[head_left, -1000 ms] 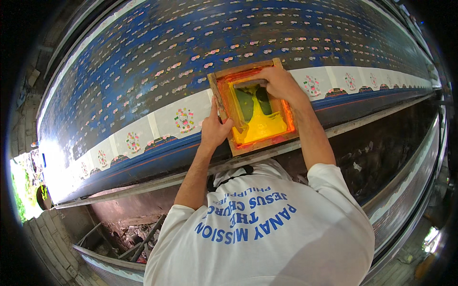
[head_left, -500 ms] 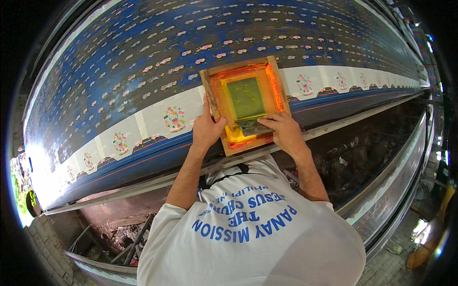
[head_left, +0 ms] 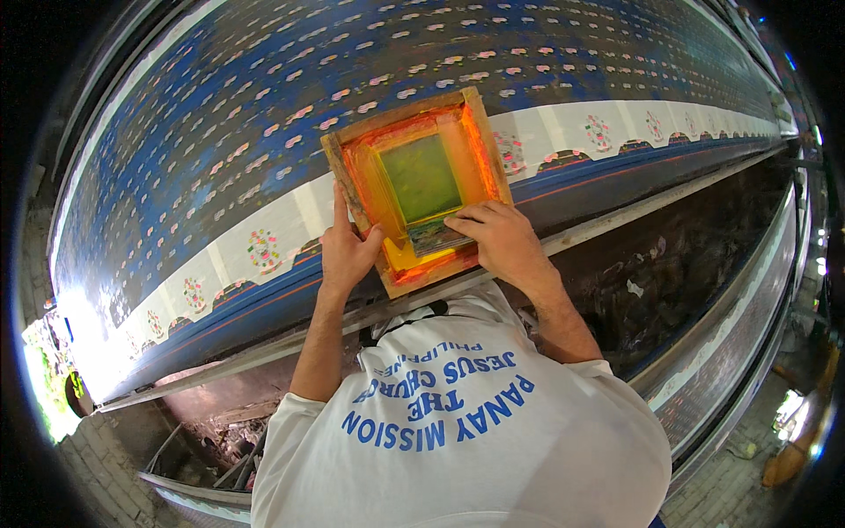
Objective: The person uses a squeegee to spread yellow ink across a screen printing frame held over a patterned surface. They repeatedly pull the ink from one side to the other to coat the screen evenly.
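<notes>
My left hand (head_left: 350, 251) grips the left side of a square wooden screen frame (head_left: 396, 110), index finger stretched along its outer edge. The frame is smeared orange and yellow inside, with a greenish square in the middle. My right hand (head_left: 506, 242) holds a dark, flat squeegee (head_left: 429, 236) across the lower inside of the frame, over yellow ink. The frame lies tilted across a white strip (head_left: 638, 114) bearing repeated pink and green prints. Whatever is under the frame is hidden.
The long blue printing table (head_left: 220, 132) carries rows of small pale prints. A rail (head_left: 660, 211) runs along its near edge, above a dark recess with debris (head_left: 242, 440). Another long table edge (head_left: 739, 370) is at right. My white shirt fills the bottom.
My right hand has drawn the squeegee down to the frame's near end. Since half a second ago, both hands and the frame have shifted left along the white strip, uncovering a print on its right.
</notes>
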`<action>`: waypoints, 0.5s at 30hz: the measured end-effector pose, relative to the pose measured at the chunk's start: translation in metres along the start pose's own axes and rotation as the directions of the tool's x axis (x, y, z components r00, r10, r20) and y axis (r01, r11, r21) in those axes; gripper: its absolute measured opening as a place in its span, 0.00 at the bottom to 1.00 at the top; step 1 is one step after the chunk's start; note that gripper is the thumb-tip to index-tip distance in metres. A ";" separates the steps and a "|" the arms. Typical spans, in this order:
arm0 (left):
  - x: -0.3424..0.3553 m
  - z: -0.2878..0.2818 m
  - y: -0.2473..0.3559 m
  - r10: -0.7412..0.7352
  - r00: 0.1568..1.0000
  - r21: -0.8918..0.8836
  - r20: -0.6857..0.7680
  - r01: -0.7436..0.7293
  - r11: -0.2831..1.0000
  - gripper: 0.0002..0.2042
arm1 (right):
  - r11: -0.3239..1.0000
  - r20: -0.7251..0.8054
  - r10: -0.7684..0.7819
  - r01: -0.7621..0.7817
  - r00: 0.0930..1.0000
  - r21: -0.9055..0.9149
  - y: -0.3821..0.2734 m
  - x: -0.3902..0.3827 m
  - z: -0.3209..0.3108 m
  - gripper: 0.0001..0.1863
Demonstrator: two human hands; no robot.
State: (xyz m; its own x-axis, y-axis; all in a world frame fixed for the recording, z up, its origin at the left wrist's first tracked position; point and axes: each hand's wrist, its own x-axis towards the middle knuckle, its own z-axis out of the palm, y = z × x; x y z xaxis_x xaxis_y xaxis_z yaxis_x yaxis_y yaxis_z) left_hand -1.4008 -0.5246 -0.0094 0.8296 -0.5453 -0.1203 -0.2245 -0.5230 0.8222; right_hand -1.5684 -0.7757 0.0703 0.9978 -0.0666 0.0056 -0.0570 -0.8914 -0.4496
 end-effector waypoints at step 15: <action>0.052 0.146 0.081 -0.082 0.997 -0.125 0.009 0.083 0.989 0.52 | 0.999 0.001 -0.039 0.039 0.999 0.029 0.159 -0.051 -0.055 0.30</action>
State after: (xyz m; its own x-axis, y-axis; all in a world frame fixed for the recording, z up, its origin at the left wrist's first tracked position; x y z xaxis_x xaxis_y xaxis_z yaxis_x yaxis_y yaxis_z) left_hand -1.4507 -0.6911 -0.0304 0.8408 -0.5060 -0.1924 -0.0893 -0.4802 0.8726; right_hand -1.6299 -0.9386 0.0482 0.9993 -0.0310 0.0225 -0.0166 -0.8799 -0.4750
